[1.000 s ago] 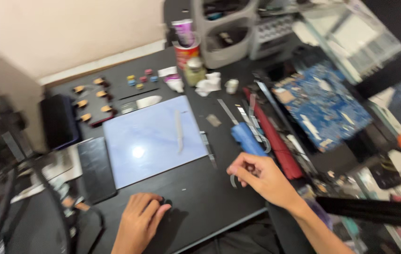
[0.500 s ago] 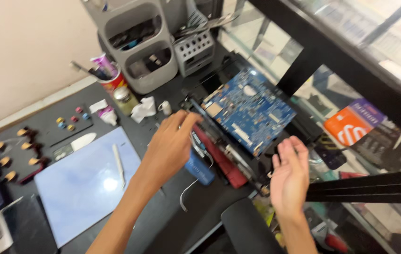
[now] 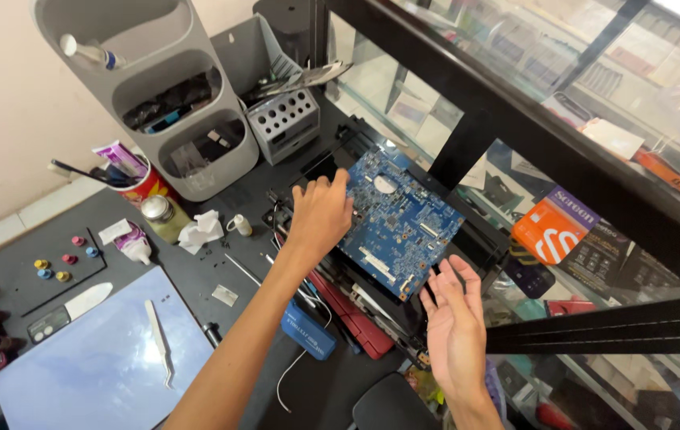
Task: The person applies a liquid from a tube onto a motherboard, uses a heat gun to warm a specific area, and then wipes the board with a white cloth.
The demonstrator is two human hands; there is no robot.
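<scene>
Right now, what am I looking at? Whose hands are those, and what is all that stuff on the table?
The picture comes from a camera worn on a person's head, looking down at their own two bare hands. The left hand rests on the edge of a blue circuit board, full of tiny parts, which lies on an opened black device. The right hand is open beside the board's near corner and holds nothing. On the dark table lie white tweezers on a pale blue mat, a blue tool, little coloured caps and a grey storage rack. A glass counter stands on the right.
</scene>
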